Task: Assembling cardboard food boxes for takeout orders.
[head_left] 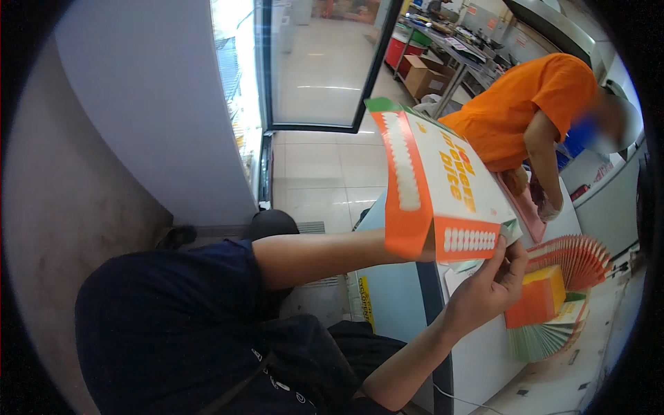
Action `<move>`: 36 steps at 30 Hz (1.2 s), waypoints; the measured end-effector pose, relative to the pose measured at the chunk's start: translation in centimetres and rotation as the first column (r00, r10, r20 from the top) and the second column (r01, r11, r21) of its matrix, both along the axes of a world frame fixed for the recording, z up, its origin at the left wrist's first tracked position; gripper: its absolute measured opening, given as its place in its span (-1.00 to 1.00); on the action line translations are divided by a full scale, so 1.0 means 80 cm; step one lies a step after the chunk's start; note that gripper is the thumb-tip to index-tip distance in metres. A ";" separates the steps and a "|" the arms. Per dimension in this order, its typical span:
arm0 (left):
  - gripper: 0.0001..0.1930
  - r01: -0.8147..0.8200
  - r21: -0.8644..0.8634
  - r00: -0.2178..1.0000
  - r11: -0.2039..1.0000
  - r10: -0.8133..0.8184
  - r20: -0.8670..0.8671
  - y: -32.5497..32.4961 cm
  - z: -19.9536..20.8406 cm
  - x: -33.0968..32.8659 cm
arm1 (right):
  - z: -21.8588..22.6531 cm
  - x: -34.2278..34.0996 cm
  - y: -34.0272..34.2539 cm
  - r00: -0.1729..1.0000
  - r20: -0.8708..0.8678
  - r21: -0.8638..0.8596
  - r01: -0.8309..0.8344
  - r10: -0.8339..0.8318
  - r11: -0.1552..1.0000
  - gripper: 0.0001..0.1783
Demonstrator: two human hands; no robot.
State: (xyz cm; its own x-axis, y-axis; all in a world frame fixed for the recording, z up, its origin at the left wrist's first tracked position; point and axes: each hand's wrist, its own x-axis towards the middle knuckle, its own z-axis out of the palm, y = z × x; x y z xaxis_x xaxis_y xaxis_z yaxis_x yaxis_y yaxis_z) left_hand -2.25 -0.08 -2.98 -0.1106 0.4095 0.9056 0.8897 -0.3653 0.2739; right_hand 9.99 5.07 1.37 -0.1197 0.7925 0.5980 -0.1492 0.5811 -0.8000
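Note:
A partly folded cardboard food carton (443,166) in white, orange and green, with rows of white shapes like teeth on its orange panels, is held up in front of me. My right hand (492,273) is closed on its near right corner, with thumb and fingers pinching a flap. My left forearm (325,257) reaches in from the left and runs behind the carton; the left hand is hidden there. Just beyond my right hand, fanned-out flat cartons (568,259) and an orange and yellow box (536,299) lie on the white counter (477,353).
A co-worker in an orange shirt (529,97) bends over a pink tray or sheet (529,211) at the counter's far part. A glass door (318,69) of a lit cooler stands ajar at upper left. Behind are a steel table (449,48) and a brown cardboard box (425,76).

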 end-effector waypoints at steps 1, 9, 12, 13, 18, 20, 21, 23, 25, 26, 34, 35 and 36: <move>-0.56 -0.034 0.000 0.999 0.999 0.034 -0.020 -0.003 -0.002 -0.002 | 0.000 0.004 0.003 0.978 0.169 0.160 0.096 -0.123 0.982 -0.91; -0.54 -0.185 0.006 0.967 0.983 0.183 -0.176 0.001 -0.017 -0.002 | -0.010 -0.001 0.012 0.926 0.243 0.457 0.155 -0.290 0.876 -0.93; -0.53 -0.231 0.018 0.944 0.973 0.228 -0.239 0.006 -0.016 0.002 | -0.004 -0.002 0.001 0.892 0.213 0.454 0.272 -0.399 0.849 -0.92; -0.53 -0.230 0.017 0.944 0.973 0.227 -0.239 0.009 -0.014 0.005 | -0.004 -0.003 0.001 0.891 0.213 0.453 0.273 -0.400 0.849 -0.92; -0.55 0.224 0.039 0.952 0.974 -0.227 0.203 0.015 -0.001 0.002 | -0.008 -0.004 0.007 0.852 0.191 0.620 0.280 -0.488 0.733 -0.91; -0.55 0.161 0.049 0.974 0.986 -0.166 0.152 0.017 -0.010 0.001 | -0.010 -0.008 0.003 0.848 0.168 0.585 0.324 -0.502 0.743 -0.90; -0.54 0.100 0.061 0.989 0.993 -0.105 0.100 0.019 -0.015 0.000 | -0.011 -0.010 0.002 0.842 0.145 0.548 0.369 -0.519 0.751 -0.89; -0.55 0.043 0.140 0.998 0.989 -0.050 0.045 0.023 -0.017 0.002 | -0.005 -0.006 0.000 0.845 0.179 0.573 0.326 -0.503 0.752 -0.88; -0.57 -0.065 0.109 0.994 0.992 0.074 -0.083 0.003 0.000 0.002 | -0.004 -0.003 0.001 0.844 0.215 0.596 0.285 -0.491 0.751 -0.87; -0.57 -0.061 0.108 0.994 0.992 0.070 -0.082 0.008 -0.008 0.003 | -0.005 -0.002 0.003 0.860 0.247 0.599 0.226 -0.447 0.768 -0.86; -0.58 -0.045 0.109 0.999 0.993 0.047 -0.019 0.016 -0.019 0.000 | -0.011 -0.011 0.008 0.957 0.156 0.395 0.165 -0.243 0.904 -0.81; -0.59 -0.037 0.096 0.999 0.995 0.038 -0.013 0.017 -0.018 0.000 | -0.015 -0.010 0.016 0.964 0.140 0.431 0.145 -0.225 0.891 -0.80; -0.59 -0.030 0.084 1.000 0.996 0.030 -0.006 0.017 -0.016 0.000 | -0.018 -0.010 0.021 0.971 0.126 0.466 0.125 -0.205 0.876 -0.80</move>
